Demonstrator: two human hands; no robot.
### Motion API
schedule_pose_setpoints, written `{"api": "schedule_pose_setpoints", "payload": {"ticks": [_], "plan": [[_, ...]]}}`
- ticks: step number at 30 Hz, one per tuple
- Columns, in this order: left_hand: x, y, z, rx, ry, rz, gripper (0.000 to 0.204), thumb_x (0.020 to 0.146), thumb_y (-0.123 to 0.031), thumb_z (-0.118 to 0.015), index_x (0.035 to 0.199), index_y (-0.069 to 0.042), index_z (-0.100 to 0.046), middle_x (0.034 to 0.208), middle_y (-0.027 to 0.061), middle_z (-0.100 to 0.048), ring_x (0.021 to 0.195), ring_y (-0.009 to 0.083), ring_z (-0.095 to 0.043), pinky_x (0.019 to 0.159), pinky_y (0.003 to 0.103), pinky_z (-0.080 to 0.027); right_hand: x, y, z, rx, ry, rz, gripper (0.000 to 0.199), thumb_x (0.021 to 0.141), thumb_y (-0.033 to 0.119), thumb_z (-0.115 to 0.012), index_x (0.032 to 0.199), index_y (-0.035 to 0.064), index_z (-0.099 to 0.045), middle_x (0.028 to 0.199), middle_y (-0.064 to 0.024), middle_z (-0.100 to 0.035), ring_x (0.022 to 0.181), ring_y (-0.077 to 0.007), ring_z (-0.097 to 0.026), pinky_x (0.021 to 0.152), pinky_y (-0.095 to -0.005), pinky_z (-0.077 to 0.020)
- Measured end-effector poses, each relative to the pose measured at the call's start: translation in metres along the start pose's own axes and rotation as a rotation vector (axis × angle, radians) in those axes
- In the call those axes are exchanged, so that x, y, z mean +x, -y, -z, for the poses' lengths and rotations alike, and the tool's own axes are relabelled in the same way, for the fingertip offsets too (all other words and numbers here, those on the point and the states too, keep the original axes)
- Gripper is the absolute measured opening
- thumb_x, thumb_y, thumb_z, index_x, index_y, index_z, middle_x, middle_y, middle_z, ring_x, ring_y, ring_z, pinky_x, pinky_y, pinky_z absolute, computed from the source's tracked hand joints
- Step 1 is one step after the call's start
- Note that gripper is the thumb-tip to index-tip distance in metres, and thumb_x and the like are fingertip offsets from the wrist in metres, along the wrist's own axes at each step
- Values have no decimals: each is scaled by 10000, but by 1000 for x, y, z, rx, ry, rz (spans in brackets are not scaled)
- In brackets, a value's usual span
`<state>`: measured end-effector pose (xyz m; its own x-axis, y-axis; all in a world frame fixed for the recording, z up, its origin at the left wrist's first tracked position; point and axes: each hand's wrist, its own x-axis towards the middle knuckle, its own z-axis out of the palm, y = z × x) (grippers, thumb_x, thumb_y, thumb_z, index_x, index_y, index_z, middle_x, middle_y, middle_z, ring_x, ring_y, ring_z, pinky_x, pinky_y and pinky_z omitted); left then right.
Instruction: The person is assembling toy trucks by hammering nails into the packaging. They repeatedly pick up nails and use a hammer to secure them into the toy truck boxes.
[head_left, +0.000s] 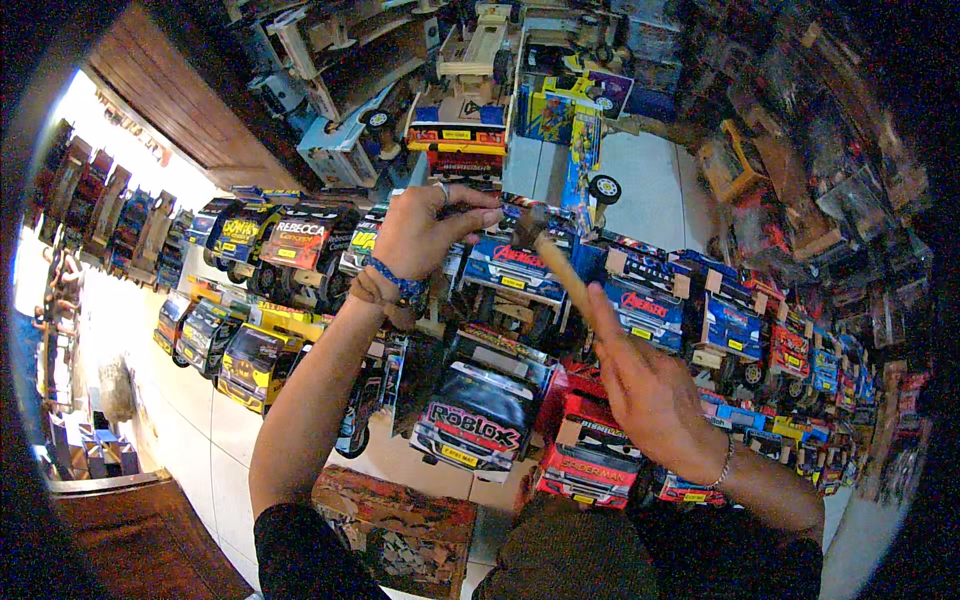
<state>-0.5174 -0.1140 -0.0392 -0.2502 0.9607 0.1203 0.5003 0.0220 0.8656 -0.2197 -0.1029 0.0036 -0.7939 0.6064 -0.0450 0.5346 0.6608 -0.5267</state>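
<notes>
My right hand [648, 385] grips a hammer [564, 274] by its wooden handle. The dark head is raised over the top of a blue toy truck [513, 268]. Close to that head, my left hand [430, 228] has thumb and fingers pinched together at the truck's upper edge. Whatever sits between those fingertips is too small to make out. Just below stands a black toy truck [468, 408] with pink lettering, and a red toy truck [590, 455] is beneath my right hand.
Toy trucks in rows extend to both sides, including a yellow and black one [258, 365] at left. An orange-fronted truck [458, 130] stands farther away. A wooden box [395, 490] with small pieces is near my lap. Wooden truck parts [345, 50] are piled at the back.
</notes>
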Motion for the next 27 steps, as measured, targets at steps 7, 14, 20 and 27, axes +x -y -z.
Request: {"api": "schedule_pose_setpoints", "payload": {"ticks": [7,14,20,27], "plan": [[1,1,0,-20,3,14,206,858,-189,-715,985,-27,-733,829,98,-724,692,128,-694,629,256,-538,-1,-1,-8,-50,-16,7,668,937,45,-521,1518,63,-191,977,-258,-655,845,-402,-662,725,-456,-535],[1,2,0,4,-2,8,196,856,-174,-716,982,-24,-733,818,96,-720,707,126,-696,634,258,-543,-3,-6,-16,55,-140,32,666,938,43,-521,1518,69,-196,948,-248,-658,818,-394,-665,704,-443,-541],[1,2,1,23,-4,-5,195,858,-175,-715,983,-27,-733,814,99,-719,697,130,-695,639,257,-542,0,-8,-23,30,-260,95,751,895,68,-569,1523,84,-158,922,-220,-670,722,-363,-669,568,-456,-545],[0,0,2,46,-17,-67,215,856,-204,-717,980,-29,-733,792,88,-716,697,107,-687,639,252,-531,-1,-4,-23,89,-291,84,655,940,56,-529,1517,92,-221,905,-243,-657,766,-392,-659,662,-459,-527]]}}
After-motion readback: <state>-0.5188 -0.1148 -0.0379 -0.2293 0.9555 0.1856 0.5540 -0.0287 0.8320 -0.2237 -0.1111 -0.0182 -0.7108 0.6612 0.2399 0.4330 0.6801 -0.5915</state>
